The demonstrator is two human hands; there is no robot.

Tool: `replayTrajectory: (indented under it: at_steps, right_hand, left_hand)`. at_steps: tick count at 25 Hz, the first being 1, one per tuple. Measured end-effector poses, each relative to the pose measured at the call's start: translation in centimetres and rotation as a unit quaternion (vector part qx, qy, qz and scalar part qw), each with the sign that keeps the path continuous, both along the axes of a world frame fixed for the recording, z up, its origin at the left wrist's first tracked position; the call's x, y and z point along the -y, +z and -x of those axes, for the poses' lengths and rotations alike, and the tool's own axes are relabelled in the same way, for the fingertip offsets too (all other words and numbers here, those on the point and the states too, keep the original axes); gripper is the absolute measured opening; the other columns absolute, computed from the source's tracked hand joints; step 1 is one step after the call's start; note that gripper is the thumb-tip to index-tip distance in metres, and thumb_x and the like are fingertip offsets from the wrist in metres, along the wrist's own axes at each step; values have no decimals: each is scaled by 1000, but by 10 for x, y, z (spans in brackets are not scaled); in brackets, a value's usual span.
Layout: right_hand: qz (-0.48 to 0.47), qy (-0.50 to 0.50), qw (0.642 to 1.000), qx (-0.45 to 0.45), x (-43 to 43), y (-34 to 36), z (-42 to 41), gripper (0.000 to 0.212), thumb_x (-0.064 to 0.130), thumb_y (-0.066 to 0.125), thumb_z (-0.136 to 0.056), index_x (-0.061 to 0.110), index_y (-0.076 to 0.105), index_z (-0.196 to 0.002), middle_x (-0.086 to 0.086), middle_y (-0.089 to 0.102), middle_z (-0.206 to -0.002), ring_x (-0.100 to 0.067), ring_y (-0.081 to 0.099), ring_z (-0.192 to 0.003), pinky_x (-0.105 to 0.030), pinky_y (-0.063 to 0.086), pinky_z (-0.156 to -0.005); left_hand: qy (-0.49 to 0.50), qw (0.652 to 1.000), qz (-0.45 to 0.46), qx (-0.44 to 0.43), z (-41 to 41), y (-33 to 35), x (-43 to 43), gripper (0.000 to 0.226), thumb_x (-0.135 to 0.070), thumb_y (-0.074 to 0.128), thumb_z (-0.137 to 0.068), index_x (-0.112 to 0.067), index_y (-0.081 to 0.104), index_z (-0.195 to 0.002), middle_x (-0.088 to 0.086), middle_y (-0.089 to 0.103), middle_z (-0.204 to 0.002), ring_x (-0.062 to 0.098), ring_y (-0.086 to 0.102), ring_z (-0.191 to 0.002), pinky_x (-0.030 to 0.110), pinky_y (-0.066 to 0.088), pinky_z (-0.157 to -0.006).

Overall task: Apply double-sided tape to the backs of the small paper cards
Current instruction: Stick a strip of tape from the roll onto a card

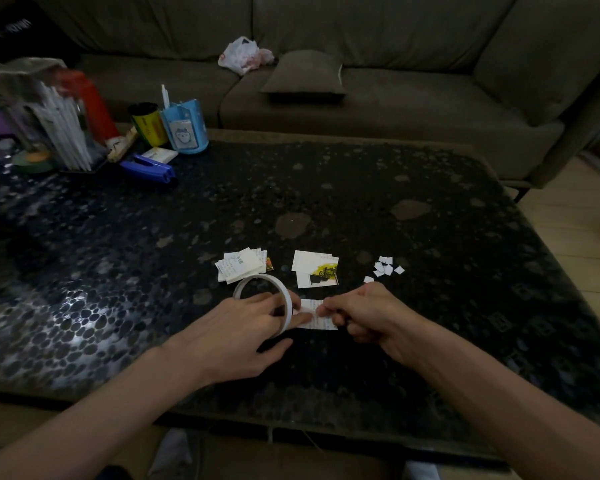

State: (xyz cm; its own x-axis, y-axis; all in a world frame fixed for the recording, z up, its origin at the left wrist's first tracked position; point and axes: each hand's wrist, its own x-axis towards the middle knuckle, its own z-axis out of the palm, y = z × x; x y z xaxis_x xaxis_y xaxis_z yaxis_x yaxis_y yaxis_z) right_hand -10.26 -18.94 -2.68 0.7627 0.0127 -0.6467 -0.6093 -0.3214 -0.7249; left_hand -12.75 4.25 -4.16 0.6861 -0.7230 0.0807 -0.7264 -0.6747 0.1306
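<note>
Nearby, left hand (243,327) holding tape roll (257,280), right hand (364,313) apparently pinching card (313,307) right edge.

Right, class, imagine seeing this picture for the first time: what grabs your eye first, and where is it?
Near the front middle of the black pebble-patterned table, the left hand holds a white ring-shaped roll of tape while the right hand pinches a small white paper card. Just behind lie two piles of white cards, with tiny white paper scraps to their right.
</note>
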Motion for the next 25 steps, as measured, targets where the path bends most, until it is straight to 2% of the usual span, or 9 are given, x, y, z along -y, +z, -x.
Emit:
replayTrajectory:
  at_steps: [4,6,8,13,16,18,20,22,25]
  right_hand:
    - [9,-7,1000,-12,2,3,-2,18,18,68,-97,7,81,-92,2,73,-63,-5,42,-36,-17,30,-36]
    - [3,-24,999,-32,-1,4,-2,18,18,66,-96,7,80,-96,-1,80,-76,-5,52,-38,-15,34,-38]
    - [9,-38,999,-38,-4,6,0,17,18,65,-96,9,78,-98,-2,81,-79,-5,61,-43,-15,40,-43]
    - [68,-22,994,88,8,8,0,3,19,79,-92,18,78,-94,4,79,-74,-3,69,-55,-16,49,-47]
    - [143,75,971,176,14,2,3,15,29,86,-85,31,76,-95,8,77,-84,0,72,-75,-14,51,-61]
    - [184,116,951,221,11,-3,6,17,37,87,-84,35,73,-94,11,74,-84,1,69,-76,-15,53,-66]
    - [222,126,934,248,6,-8,8,18,44,85,-83,36,72,-92,12,71,-81,-1,67,-75,-22,58,-71]
    - [274,134,914,268,1,-10,8,21,51,82,-84,36,69,-90,13,68,-79,-2,64,-73,-26,55,-68]
    - [310,145,901,266,-4,-10,6,24,52,81,-84,36,64,-90,12,64,-78,-2,61,-71,-23,46,-61]
  left_hand:
    - [0,1000,-10,1,-1,0,1,57,-52,26,-100,-39,42,-153,-13,41,-150,8,50,-132,33,60,-85]
    - [0,1000,-17,7,-1,0,1,60,-53,23,-98,-39,42,-154,-12,40,-152,8,49,-133,33,59,-86]
    - [1,1000,-19,6,-2,0,2,63,-55,21,-97,-41,40,-155,-13,39,-153,7,47,-134,33,59,-86]
    - [17,1000,-5,-20,-2,-2,2,64,-67,28,-97,-45,33,-157,-21,31,-155,3,39,-140,33,54,-97]
    - [22,999,4,-26,-3,-3,2,71,-79,26,-93,-47,32,-157,-22,31,-156,2,37,-140,31,52,-101]
    - [23,1000,8,-20,-2,-3,2,72,-80,25,-93,-46,35,-156,-21,32,-155,3,41,-138,31,53,-99]
    - [21,1000,16,-14,-1,-4,2,71,-79,27,-94,-44,39,-154,-19,35,-153,4,45,-136,30,54,-97]
    - [19,1000,23,-10,-1,-4,1,69,-79,28,-95,-44,39,-153,-18,36,-153,5,46,-135,29,54,-96]
    - [21,999,25,-7,0,-5,1,68,-78,28,-95,-44,37,-154,-19,36,-152,5,46,-134,29,54,-94]
